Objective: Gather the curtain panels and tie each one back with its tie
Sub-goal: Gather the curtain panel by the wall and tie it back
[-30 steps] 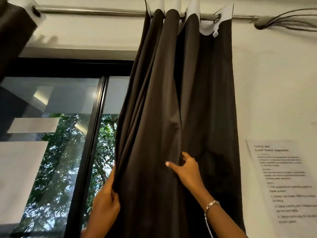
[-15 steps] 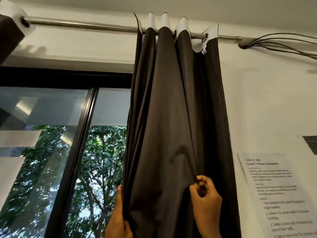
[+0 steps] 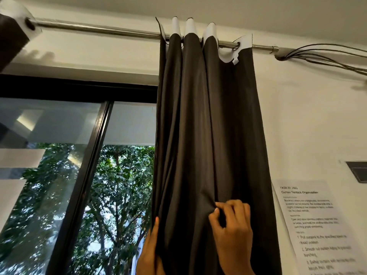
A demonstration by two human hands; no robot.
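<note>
Dark brown curtain panel [image 3: 208,126], right of the window [image 3: 79,185], hangs from the rod [image 3: 99,30] bunched into folds against the wall; gathering under way, no tie in view, tying judged not begun. Left hand [image 3: 150,253] curls round the panel's left edge; right hand [image 3: 232,233] pinches a front fold. Second panel [image 3: 12,38], far left: only its top corner shows, state unclear.

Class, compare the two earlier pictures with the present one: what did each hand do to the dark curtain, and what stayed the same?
The right hand went from an open reach into the folds to pinching a fold of the curtain panel. The left hand kept its grip on the panel's window-side edge. The panel stays bunched at the right end of the rod, untied; no tie is visible.
</note>
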